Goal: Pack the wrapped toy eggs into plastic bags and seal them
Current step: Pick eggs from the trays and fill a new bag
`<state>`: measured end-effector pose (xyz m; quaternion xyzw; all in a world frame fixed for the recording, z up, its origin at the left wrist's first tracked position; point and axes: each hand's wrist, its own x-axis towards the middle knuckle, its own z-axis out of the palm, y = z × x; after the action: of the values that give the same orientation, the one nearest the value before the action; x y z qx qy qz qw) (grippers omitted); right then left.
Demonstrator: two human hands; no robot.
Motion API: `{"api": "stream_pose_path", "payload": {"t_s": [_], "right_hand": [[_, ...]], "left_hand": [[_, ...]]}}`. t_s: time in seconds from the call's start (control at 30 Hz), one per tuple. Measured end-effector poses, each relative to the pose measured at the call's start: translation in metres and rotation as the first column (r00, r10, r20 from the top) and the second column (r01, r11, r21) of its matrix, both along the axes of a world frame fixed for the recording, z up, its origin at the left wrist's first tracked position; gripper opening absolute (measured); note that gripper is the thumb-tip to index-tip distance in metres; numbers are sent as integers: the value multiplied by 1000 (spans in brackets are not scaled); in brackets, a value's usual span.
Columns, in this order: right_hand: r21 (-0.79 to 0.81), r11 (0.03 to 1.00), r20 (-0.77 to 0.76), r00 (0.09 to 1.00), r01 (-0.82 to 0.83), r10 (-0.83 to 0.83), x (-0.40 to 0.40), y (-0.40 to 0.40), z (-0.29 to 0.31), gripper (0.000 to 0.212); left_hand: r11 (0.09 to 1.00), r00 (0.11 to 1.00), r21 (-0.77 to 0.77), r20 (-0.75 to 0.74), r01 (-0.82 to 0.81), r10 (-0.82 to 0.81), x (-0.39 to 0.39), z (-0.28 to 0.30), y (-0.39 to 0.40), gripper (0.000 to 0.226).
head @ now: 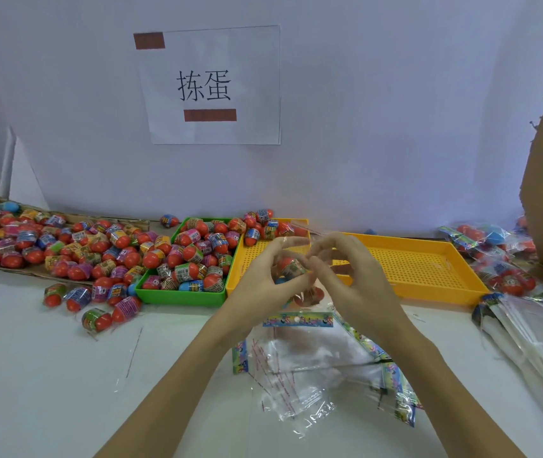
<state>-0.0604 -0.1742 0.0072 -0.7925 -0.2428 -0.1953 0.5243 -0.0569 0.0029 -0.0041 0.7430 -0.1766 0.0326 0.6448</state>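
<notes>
We have one wrapped egg (291, 267) raised above the surface, between our two hands and over the near left corner of the yellow tray (428, 269). The left hand (263, 279) curls its fingers around it, and a clear bag (291, 231) seems to hang about it, though the film is too faint for us to tell whether the egg is inside. The right hand (356, 276) pinches something fine at the egg's top, probably the bag's mouth or strip.

We judge the risks thus: the slick film could slip from that pinch, and the egg could drop among the empty bags (316, 355) lying near us. A crooked fold would seal badly. The heaped green tray (177, 297) just left could be knocked, scattering the loose eggs (75, 249) further.
</notes>
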Motion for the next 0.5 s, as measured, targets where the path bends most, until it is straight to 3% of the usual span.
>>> {"api": "stream_pose_path", "payload": {"t_s": [0.07, 0.13, 0.2, 0.33, 0.4, 0.5], "right_hand": [[188, 982, -13, 999, -27, 30, -1, 3, 0, 17], [377, 926, -61, 998, 9, 16, 1, 5, -1, 24], [403, 913, -141, 990, 69, -13, 5, 8, -6, 18], [-8, 999, -157, 987, 40, -41, 11, 27, -23, 25], [-238, 971, -105, 994, -23, -3, 14, 45, -25, 28], [-387, 914, -53, 992, -122, 110, 24, 77, -20, 28]], "left_hand": [[998, 998, -21, 9, -54, 54, 0, 0, 0, 38], [978, 978, -46, 28, -205, 207, 3, 3, 4, 31], [915, 910, -48, 94, -401, 404, 9, 6, 13, 30], [754, 749, -198, 117, -626, 652, 16, 15, 39, 32], [687, 709, -301, 50, -661, 704, 18, 19, 50, 36], [606, 659, -393, 0, -692, 752, 18, 23, 63, 43]]}}
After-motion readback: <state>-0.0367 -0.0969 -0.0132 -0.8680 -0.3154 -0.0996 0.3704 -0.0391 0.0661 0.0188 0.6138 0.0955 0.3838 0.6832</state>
